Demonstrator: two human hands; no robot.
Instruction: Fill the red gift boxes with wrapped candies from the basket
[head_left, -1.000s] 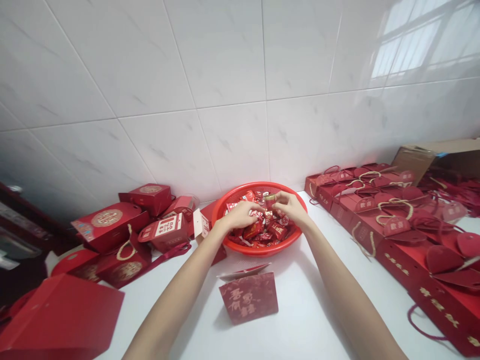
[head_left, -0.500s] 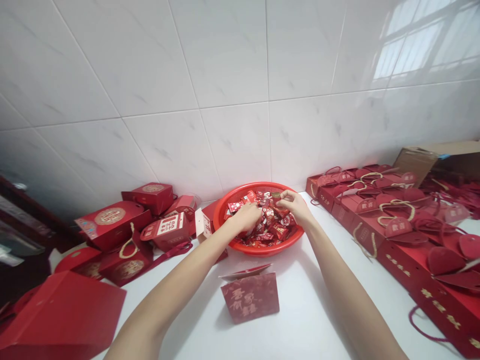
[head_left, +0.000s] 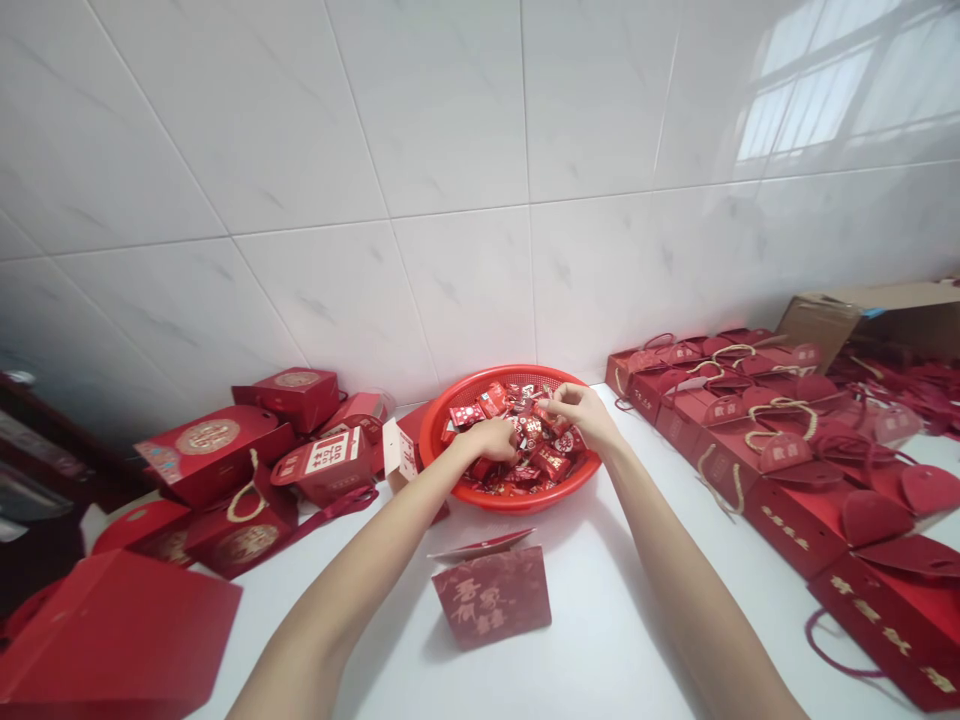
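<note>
A red plastic basket (head_left: 442,400) full of red-wrapped candies (head_left: 551,462) stands against the tiled wall. My left hand (head_left: 489,440) reaches into its left half, with the fingers curled down among the candies. What those fingertips grip is hidden. Over the basket's right side, my right hand (head_left: 581,412) has thumb and fingers pinched together on a small red-wrapped candy. In front of the basket, between my forearms, an open dark red gift box (head_left: 495,598) with gold characters stands on the white table (head_left: 585,660).
Several red gift boxes (head_left: 217,440) lie piled on the left, with a large red box (head_left: 120,640) nearest me. Rows of red handled boxes (head_left: 787,480) line the right side. Behind them sits a cardboard carton (head_left: 821,325) with more red pieces.
My right hand has shifted slightly left over the candies, its fingers now closer together. My left hand stays in the basket. The whole view has moved a little.
</note>
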